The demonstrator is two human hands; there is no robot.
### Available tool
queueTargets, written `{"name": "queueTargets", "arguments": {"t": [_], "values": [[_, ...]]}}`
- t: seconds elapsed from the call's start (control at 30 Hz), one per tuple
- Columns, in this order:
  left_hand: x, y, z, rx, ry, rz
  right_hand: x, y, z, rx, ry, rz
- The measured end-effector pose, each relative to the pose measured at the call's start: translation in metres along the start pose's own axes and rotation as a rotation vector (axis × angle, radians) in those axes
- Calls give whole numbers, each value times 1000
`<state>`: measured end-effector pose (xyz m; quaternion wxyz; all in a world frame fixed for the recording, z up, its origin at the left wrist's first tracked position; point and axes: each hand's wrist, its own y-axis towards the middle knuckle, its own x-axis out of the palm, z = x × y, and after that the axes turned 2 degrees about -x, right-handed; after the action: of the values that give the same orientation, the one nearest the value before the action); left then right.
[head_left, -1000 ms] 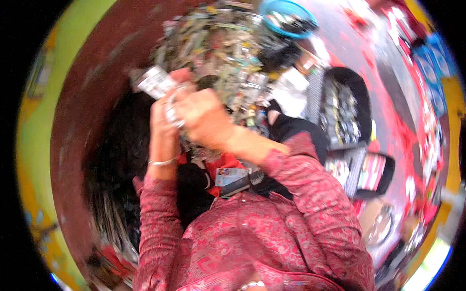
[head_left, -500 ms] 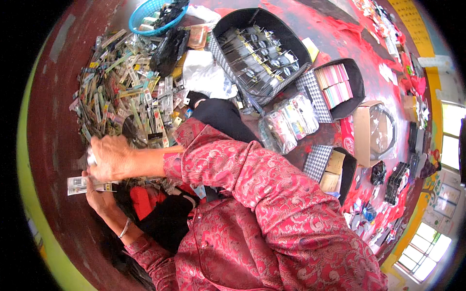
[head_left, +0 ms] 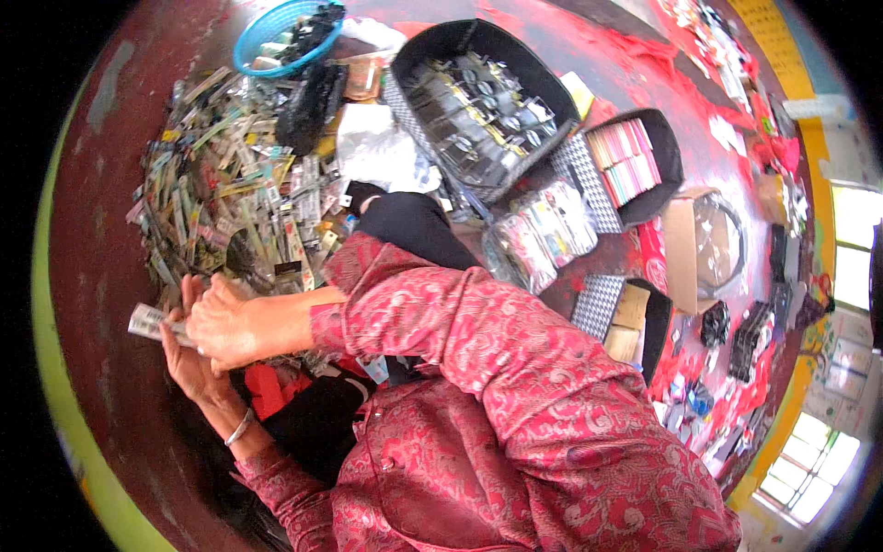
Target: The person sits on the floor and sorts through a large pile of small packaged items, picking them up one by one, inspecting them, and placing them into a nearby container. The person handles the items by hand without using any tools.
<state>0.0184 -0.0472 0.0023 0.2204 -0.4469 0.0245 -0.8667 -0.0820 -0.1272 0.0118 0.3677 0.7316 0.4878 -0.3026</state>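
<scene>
My left hand (head_left: 195,373), with a silver bangle at its wrist, holds a small flat white packet (head_left: 145,321) with dark print between thumb and fingers. The packet's outer end sticks out to the left; its inner end disappears under my hands. My right hand (head_left: 232,324) reaches across from the right and lies over the left one, its fingers curled together at the packet's inner end. What is in the right fingers is hidden. Just beyond both hands spreads a large heap of narrow plastic packets (head_left: 207,198) in mixed colours.
A blue basket (head_left: 241,53) stands at the far side, near a black plastic bag (head_left: 308,106). A checked black bin (head_left: 402,109) holds clear packets. Further right are a bin of pink cards (head_left: 625,161), a bagged bundle (head_left: 544,230), a cardboard box (head_left: 682,248) and another checked bin (head_left: 598,304).
My right hand has come down and right onto the left hand, its fingers now at the packet. The packet has tilted and risen slightly.
</scene>
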Motion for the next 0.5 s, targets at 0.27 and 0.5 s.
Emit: {"name": "queueTargets", "arguments": {"t": [0.27,0.5], "values": [[1,-9,-1,41,-2,51,6,12,0,15,2,-60],[10,-10,5,34,62,-97,21,14,7,32,131,187]]}}
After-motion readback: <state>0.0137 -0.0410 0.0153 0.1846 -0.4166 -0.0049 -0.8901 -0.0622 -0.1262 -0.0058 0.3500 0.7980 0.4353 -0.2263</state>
